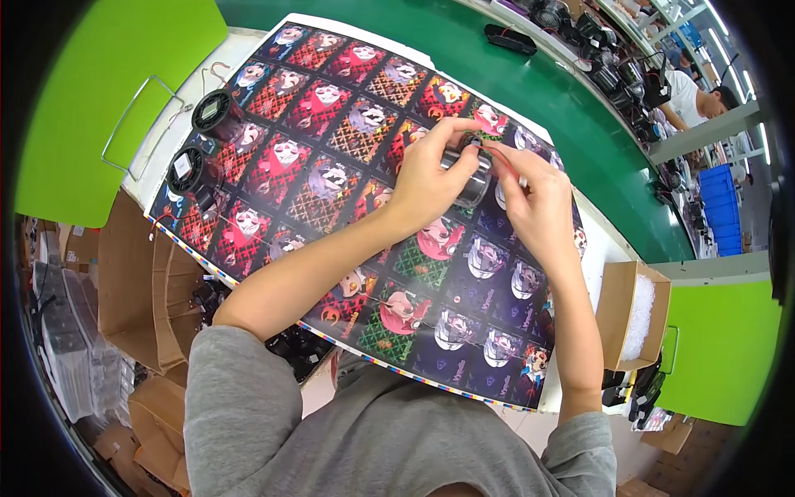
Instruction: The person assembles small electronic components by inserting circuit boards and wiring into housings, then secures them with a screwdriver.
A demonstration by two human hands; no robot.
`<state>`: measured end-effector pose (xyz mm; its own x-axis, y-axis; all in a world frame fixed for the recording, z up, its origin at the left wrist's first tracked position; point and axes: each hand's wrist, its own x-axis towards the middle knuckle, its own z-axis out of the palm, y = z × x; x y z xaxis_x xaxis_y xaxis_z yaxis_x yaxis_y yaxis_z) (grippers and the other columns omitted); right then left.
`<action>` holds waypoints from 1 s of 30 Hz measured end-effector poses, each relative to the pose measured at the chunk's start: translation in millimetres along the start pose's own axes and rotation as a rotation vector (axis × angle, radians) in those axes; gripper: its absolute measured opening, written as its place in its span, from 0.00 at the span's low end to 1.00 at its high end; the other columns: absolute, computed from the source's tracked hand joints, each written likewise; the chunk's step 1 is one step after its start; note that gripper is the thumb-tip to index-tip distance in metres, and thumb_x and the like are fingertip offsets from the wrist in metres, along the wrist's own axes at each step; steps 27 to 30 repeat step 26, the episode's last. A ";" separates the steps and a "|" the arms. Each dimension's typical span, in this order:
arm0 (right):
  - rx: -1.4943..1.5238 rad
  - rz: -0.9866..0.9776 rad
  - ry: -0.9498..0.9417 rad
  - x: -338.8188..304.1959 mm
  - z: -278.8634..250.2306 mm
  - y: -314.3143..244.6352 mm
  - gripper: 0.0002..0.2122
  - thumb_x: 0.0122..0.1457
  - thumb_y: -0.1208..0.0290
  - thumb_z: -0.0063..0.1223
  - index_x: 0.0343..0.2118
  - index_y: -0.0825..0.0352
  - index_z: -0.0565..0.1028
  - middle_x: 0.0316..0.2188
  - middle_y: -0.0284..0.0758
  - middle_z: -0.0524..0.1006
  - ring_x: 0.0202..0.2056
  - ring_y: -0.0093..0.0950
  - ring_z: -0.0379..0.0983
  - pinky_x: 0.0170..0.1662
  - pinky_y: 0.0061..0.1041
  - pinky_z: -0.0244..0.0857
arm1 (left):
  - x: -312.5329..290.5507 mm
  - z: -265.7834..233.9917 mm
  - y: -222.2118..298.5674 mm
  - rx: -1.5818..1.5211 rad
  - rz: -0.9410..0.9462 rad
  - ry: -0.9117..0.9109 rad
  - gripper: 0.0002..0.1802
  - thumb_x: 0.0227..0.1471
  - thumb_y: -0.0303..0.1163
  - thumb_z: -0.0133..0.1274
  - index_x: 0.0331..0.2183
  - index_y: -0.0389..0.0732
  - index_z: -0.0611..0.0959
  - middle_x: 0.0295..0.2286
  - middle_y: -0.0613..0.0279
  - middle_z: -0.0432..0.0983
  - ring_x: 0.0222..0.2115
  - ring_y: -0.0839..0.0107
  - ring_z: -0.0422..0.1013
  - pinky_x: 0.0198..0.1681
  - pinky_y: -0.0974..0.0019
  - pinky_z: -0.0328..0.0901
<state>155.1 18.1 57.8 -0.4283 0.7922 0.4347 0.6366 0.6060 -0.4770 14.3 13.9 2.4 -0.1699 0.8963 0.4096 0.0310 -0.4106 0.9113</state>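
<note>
Right of the mat's middle, my left hand [428, 172] is closed around a small dark cylindrical fan unit [474, 189], thumb and forefinger near its upper end. From that end a thin red wire [500, 157] runs to my right hand [537, 195], whose fingertips are pinched on it. Where exactly the wire joins the unit is hidden by my fingers. Two similar black round fan units, one farther [216, 114] and one nearer [190, 171], rest at the mat's left end, each with a pale label on its face. Beneath everything lies a dark printed sheet [319, 184] of cartoon cards.
Bright green panels flank the table on the left [108, 91] and right [729, 348]. Cardboard boxes [132, 282] stand below left; an open box [623, 319] with clear filling is at right. Beyond a green surface [497, 79], black units line a bench, with another person [691, 99] behind.
</note>
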 end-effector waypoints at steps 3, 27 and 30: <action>-0.064 0.018 0.026 -1.6 3.0 -3.0 0.10 0.50 0.78 0.50 0.36 0.64 0.77 0.21 0.39 0.73 0.22 0.35 0.71 0.26 0.29 0.64 | 1.8 3.9 -10.1 -0.018 0.012 0.015 0.12 0.47 0.27 0.49 0.37 0.35 0.70 0.27 0.55 0.73 0.30 0.67 0.70 0.34 0.66 0.64; -0.421 -0.055 0.123 -1.1 17.1 -15.0 0.13 0.47 0.74 0.53 0.38 0.57 0.76 0.23 0.33 0.73 0.21 0.32 0.73 0.21 0.29 0.66 | 4.1 -4.3 -2.8 0.241 0.172 0.071 0.07 0.40 0.27 0.51 0.26 0.37 0.73 0.22 0.55 0.71 0.26 0.59 0.68 0.30 0.60 0.62; -0.421 -0.055 0.123 -1.1 17.1 -15.0 0.13 0.47 0.74 0.53 0.38 0.57 0.76 0.23 0.33 0.73 0.21 0.32 0.73 0.21 0.29 0.66 | 4.1 -4.3 -2.8 0.241 0.172 0.071 0.07 0.40 0.27 0.51 0.26 0.37 0.73 0.22 0.55 0.71 0.26 0.59 0.68 0.30 0.60 0.62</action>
